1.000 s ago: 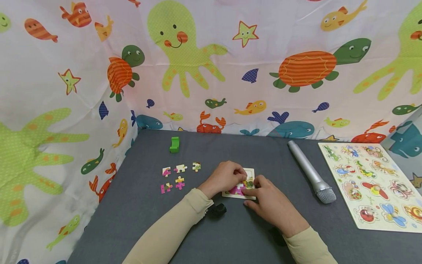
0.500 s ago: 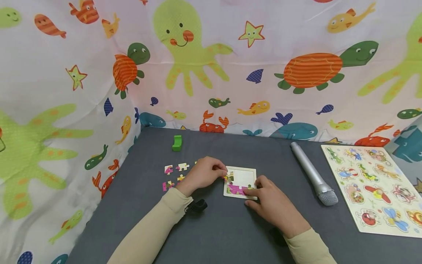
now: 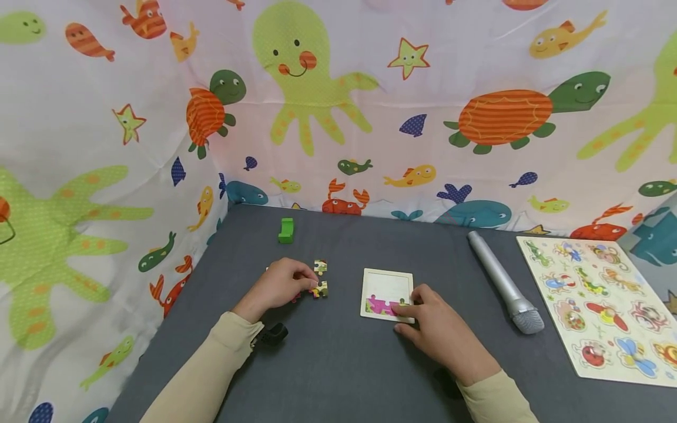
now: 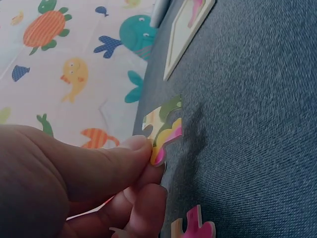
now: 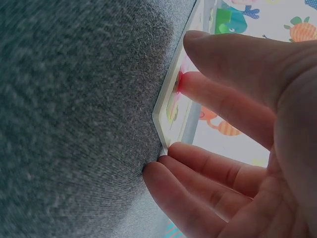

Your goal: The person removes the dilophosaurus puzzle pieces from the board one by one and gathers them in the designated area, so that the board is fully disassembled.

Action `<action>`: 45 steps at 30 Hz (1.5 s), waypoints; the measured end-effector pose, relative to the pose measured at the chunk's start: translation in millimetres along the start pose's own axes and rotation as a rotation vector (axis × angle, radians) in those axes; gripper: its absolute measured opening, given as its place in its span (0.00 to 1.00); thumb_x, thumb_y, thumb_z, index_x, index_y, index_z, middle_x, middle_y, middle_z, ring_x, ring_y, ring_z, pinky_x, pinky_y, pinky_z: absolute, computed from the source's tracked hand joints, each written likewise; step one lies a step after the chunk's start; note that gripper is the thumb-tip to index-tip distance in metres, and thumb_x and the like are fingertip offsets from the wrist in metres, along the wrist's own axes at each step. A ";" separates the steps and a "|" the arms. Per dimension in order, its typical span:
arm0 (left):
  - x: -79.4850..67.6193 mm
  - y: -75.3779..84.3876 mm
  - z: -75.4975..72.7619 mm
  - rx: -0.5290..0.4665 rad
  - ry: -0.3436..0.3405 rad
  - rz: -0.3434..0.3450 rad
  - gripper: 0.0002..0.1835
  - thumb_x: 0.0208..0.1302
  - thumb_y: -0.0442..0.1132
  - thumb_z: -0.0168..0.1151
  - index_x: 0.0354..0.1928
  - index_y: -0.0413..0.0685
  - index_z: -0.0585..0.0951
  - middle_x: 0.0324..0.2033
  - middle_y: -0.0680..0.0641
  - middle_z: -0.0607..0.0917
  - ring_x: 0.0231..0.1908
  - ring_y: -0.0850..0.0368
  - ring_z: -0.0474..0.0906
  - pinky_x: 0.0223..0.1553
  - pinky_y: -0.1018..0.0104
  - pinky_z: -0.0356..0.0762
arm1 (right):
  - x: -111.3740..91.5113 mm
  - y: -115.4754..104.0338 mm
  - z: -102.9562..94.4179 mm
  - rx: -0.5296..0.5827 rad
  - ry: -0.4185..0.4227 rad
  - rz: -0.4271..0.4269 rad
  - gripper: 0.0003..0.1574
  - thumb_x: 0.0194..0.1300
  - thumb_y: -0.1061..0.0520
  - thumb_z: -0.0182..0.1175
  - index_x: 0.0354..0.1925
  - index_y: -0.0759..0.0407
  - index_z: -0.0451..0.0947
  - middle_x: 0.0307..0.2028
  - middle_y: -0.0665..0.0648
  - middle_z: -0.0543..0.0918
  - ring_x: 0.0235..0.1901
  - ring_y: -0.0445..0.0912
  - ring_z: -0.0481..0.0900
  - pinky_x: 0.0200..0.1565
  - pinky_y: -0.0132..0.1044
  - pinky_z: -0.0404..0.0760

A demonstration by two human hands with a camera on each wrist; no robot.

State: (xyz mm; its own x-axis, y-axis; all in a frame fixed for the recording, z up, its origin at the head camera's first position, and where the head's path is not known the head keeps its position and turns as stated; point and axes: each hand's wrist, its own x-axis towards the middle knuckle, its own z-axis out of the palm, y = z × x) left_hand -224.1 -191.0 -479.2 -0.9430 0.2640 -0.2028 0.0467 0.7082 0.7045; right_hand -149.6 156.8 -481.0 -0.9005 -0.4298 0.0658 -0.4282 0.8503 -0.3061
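In the head view my left hand [image 3: 279, 285] is at the loose jigsaw pieces, left of the puzzle tray. Its thumb and finger pinch one jigsaw piece [image 4: 169, 123], patterned in green, cream, yellow and pink, tilted off the cloth in the left wrist view. Another loose piece [image 3: 320, 267] lies just beyond the fingertips; others are mostly hidden under the hand. The small pale square tray [image 3: 390, 283] carries a row of joined pink and green pieces [image 3: 377, 305] along its near side. My right hand [image 3: 443, 329] rests at the tray's right edge, its index fingertip on that row.
A green toy block [image 3: 286, 231] stands at the back left of the dark cloth. To the right lie a silver microphone [image 3: 502, 279] and a large board of insect pictures [image 3: 576, 305]. A curtain printed with sea animals [image 3: 317, 76] closes off the back and left.
My left hand has moved left from the tray to the loose pieces, carrying a piece off the tray's upper left. The right hand keeps its place on the tray. The head view has shifted slightly.
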 end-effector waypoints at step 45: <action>24.7 68.4 62.5 0.172 -0.048 0.259 0.07 0.71 0.47 0.74 0.45 0.56 0.93 0.32 0.59 0.87 0.34 0.62 0.80 0.40 0.66 0.79 | -0.4 -1.1 -0.3 -0.026 0.040 -0.011 0.24 0.63 0.48 0.80 0.56 0.51 0.92 0.41 0.52 0.77 0.36 0.42 0.69 0.42 0.39 0.77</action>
State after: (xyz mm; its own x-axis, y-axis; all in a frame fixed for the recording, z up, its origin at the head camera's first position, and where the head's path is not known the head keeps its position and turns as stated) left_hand -223.6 -95.1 -478.5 -0.8758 0.4782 -0.0664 0.3427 0.7127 0.6121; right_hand -148.8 156.2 -480.4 -0.8978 -0.4271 0.1071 -0.4394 0.8534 -0.2804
